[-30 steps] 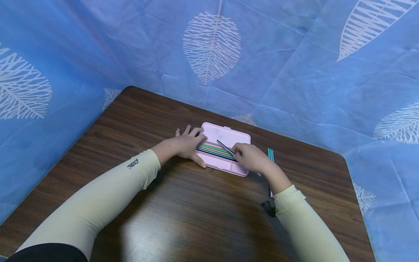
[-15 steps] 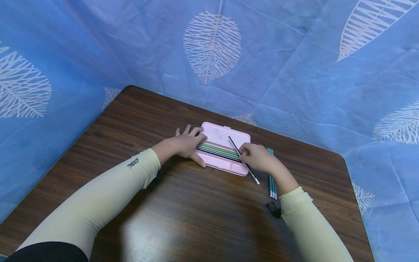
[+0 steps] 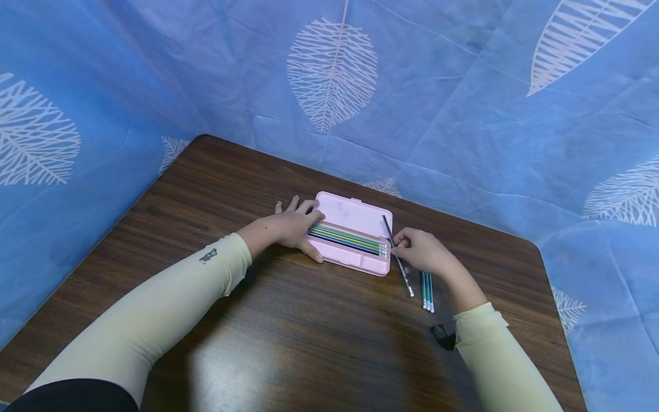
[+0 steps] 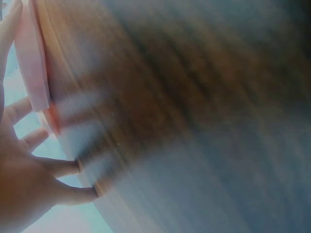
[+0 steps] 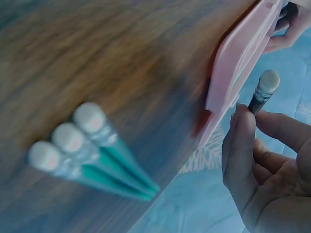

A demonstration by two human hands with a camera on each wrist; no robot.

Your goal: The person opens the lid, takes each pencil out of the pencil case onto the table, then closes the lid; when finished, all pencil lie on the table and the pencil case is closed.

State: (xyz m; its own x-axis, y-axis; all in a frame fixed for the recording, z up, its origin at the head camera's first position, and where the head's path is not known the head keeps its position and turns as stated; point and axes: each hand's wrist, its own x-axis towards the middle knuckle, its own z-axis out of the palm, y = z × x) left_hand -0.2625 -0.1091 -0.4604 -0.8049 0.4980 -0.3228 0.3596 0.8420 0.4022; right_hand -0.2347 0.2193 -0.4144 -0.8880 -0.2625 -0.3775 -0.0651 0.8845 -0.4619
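Observation:
A pink pencil case (image 3: pixel 352 213) lies open on the table, its lid folded back toward the wall. Several pencils (image 3: pixel 345 237) in green, yellow and dark colours lie side by side in its long compartment, eraser ends to the right. My left hand (image 3: pixel 290 228) rests spread over the case's left end, fingers straight; the left wrist view shows the fingertips on the table. My right hand (image 3: pixel 419 250) pinches a dark pencil (image 3: pixel 405 277) between thumb and fingers just off the case's right end. In the right wrist view its white eraser (image 5: pixel 269 80) points toward the camera.
Three green pencils (image 3: pixel 427 292) with white erasers lie together on the table right of the case, partly under my right hand. A black strap (image 3: pixel 444 337) hangs by the right sleeve. A blue leaf-print cloth (image 3: pixel 437 114) stands behind the table.
My right hand has moved right with the dark pencil, from over the case to beyond its right end, and the pencil has turned steeper. The left hand stays put.

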